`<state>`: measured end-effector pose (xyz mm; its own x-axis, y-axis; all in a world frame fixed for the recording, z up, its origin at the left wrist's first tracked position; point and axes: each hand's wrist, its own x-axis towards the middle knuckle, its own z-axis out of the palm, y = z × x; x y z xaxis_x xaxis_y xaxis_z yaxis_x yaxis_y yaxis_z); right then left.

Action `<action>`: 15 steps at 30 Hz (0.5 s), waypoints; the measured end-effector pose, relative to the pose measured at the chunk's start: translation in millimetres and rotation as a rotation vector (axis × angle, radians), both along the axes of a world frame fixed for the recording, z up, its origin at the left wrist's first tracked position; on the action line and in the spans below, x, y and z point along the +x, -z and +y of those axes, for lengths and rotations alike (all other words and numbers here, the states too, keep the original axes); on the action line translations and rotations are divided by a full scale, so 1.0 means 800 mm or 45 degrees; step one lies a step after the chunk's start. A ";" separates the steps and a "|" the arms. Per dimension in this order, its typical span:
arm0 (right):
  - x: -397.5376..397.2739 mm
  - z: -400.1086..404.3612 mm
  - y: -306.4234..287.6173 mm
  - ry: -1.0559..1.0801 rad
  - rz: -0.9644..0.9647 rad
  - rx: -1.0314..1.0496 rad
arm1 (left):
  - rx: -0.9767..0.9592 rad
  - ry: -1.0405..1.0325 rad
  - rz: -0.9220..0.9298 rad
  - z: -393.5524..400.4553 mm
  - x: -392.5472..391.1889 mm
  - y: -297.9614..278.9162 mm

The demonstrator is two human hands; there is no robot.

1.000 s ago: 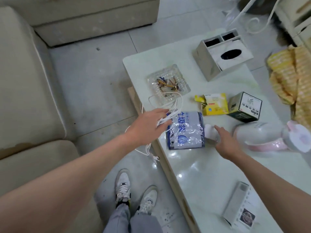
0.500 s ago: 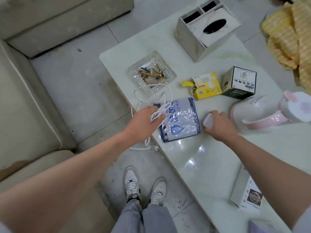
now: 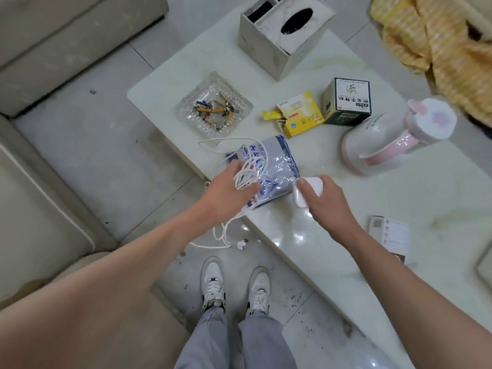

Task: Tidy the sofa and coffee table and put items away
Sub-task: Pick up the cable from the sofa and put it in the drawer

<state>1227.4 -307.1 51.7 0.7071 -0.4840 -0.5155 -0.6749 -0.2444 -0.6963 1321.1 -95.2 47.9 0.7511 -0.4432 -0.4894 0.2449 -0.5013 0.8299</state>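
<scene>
My left hand (image 3: 226, 193) grips a bunched white cable (image 3: 249, 171) over the near edge of the white coffee table (image 3: 399, 203); loops of it trail off the edge towards the floor and back onto the table. My right hand (image 3: 323, 201) holds a white charger plug (image 3: 306, 191) just right of a blue-and-clear plastic packet (image 3: 277, 169). Behind them lie a glass ashtray (image 3: 213, 107) with butts, a yellow box (image 3: 300, 114), a dark green box (image 3: 346, 102), a pink-and-white kettle (image 3: 386, 139) and a grey tissue box (image 3: 282, 30).
A beige sofa (image 3: 34, 195) runs along the left and the far left corner. A yellow striped cloth (image 3: 439, 41) lies at the far right. A flat white box (image 3: 391, 235) rests on the table's near right. My feet (image 3: 234, 286) stand on the tiled floor.
My left hand has gathered more cable into a bunch over the packet. My right hand has closed on the white plug and lifted it slightly. The view has shifted forward over the table.
</scene>
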 end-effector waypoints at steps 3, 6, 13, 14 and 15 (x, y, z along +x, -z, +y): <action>-0.016 0.030 -0.017 0.032 -0.114 0.197 | -0.107 0.165 0.205 -0.012 -0.020 -0.015; -0.039 0.045 -0.021 0.149 -0.215 0.318 | -0.147 0.346 0.297 -0.029 -0.040 -0.024; -0.107 0.053 -0.001 0.331 -0.310 0.215 | -0.221 0.431 0.255 -0.071 -0.104 0.005; -0.123 0.049 0.006 0.381 -0.333 0.188 | -0.228 0.443 0.260 -0.079 -0.117 0.012; -0.139 0.045 0.014 0.424 -0.369 0.162 | -0.245 0.458 0.256 -0.088 -0.128 0.020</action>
